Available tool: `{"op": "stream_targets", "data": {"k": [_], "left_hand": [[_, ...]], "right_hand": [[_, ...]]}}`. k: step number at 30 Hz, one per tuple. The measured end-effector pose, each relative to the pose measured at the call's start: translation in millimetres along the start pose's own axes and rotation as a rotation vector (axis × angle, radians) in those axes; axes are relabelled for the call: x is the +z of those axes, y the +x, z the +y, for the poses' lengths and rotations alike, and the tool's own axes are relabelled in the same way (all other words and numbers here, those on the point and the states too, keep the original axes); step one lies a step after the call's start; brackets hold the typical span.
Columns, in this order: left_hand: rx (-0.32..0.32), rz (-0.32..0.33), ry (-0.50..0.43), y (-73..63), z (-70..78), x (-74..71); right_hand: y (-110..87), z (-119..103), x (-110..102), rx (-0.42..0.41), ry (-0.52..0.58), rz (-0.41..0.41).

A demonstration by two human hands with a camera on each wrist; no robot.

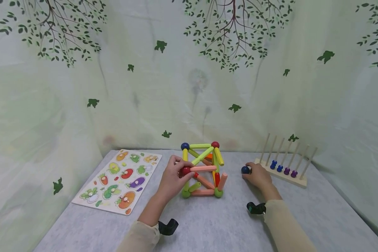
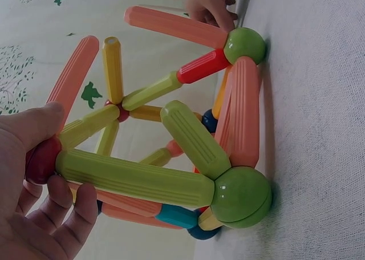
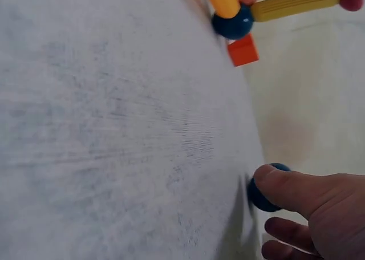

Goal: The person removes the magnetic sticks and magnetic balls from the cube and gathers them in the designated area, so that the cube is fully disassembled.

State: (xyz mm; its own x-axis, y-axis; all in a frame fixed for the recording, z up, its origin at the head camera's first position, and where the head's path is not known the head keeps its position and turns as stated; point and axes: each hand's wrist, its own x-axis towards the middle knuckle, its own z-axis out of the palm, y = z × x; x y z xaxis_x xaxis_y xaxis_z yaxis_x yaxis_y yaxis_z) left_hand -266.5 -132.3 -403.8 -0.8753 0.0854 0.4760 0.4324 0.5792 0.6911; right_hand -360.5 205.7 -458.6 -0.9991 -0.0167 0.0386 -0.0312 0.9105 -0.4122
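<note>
A frame of coloured rods and balls [image 1: 203, 192] stands on the table. My left hand [image 1: 173, 176] holds a red ball [image 1: 185, 170] at its near upper left corner, thumb on one side and fingers on the other. From that ball a light green rod [image 2: 134, 177] runs down to a green ball [image 2: 242, 197] at the table, and a salmon rod [image 1: 203, 168] sticks out to the right. To the right of the frame, my right hand [image 1: 260, 177] pinches a dark blue ball [image 3: 263, 197], low at the table surface.
A vegetable picture board [image 1: 116, 187] lies flat at the left. Back right stands a wooden peg rack [image 1: 297, 181] with blue and purple beads on several of its pegs. An orange block [image 3: 243, 50] shows near the frame's base. A leaf-printed curtain [image 1: 195, 115] hangs behind the table.
</note>
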Motion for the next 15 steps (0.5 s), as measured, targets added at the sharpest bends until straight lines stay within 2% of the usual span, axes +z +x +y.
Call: {"op": "stream_targets", "data": {"k": [5,10,15], "left_hand": [[-0.005,0.002,0.009,-0.7,-0.1,0.9],[-0.018,-0.005,0.001,0.2,2.1,1.1],[-0.014,0.001,0.001,0.0,3.3,0.6]], "right_hand": [[-19.0,8,-9,-0.02,0.047,0.017],[-38.1,12,-20,-0.009,0.064,-0.045],[-48.9,21,-32,-0.023,0.056,-0.102]]}}
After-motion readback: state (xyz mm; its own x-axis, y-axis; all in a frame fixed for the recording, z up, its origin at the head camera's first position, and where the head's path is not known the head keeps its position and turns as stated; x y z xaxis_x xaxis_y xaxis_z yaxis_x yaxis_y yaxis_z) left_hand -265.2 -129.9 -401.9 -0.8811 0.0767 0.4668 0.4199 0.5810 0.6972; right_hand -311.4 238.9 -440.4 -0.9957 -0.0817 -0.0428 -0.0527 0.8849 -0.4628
